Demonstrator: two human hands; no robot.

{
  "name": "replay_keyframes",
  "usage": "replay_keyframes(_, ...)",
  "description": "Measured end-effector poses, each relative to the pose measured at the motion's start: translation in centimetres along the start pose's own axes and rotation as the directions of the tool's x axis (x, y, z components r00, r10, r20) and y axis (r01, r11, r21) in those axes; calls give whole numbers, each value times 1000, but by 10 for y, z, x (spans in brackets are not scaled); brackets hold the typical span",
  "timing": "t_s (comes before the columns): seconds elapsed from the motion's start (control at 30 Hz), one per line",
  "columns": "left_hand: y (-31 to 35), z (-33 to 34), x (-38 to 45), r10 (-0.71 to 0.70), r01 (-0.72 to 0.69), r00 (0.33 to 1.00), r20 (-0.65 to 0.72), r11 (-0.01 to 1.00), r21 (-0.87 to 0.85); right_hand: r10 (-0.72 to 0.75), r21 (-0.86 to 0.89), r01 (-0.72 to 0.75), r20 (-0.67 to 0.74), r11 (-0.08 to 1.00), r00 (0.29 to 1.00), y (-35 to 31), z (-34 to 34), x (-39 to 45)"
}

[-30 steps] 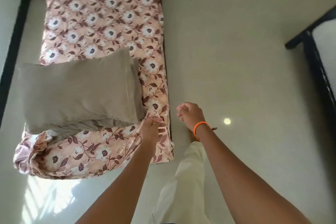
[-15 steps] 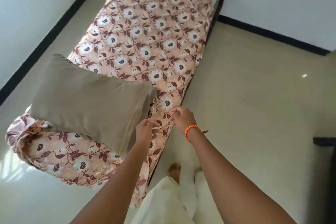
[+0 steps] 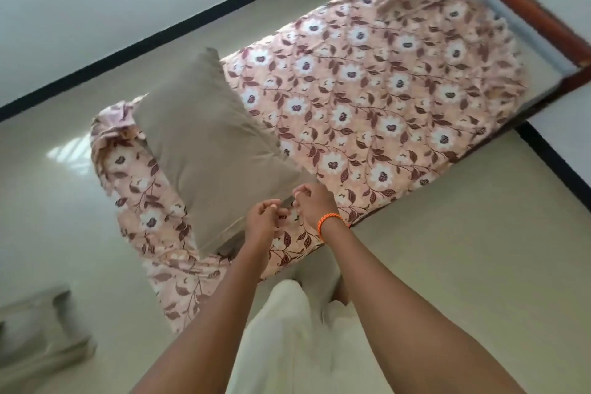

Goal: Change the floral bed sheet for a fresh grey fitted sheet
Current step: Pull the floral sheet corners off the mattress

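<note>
A pink floral bed sheet covers a narrow low bed that runs from the lower left to the upper right. Its near end is bunched and hangs loose over the end of the bed. A taupe pillow lies tilted on that end. My left hand and my right hand, which has an orange wristband, are side by side at the bed's near long edge. Both are closed on the floral sheet's edge, just beside the pillow's corner. No grey fitted sheet that I can identify is in view.
The wooden bed frame and bare mattress show at the far end. A blurred grey-beige cloth or pillow lies on the floor at lower left. Shiny cream floor surrounds the bed; white walls have a black skirting.
My right hand has come left from above the floor to the sheet's edge and closed on it beside my left hand. My view has swung, so the bed now lies diagonally.
</note>
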State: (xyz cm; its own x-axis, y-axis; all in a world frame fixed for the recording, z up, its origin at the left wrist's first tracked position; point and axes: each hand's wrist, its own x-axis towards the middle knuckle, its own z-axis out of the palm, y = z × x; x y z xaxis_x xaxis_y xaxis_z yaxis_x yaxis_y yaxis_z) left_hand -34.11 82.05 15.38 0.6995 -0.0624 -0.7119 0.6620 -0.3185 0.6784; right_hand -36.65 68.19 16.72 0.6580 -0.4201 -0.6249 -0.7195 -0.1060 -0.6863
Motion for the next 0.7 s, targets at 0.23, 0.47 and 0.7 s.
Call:
replay_keyframes(0.23,13,-29,44,-107,53,943,-317,983,-175,-50,-237,86,157,968,986,-49,32,55)
replay_keyframes(0.47,22,-77,141,-127,60,821,-557,989,-138,-138,-321,241,313,916,940,-104,90,122)
replay_keyframes(0.7,43,-118,222,-154,142,693,-704,987,-75,-262,-470,344,233,813,936,-130,135,215)
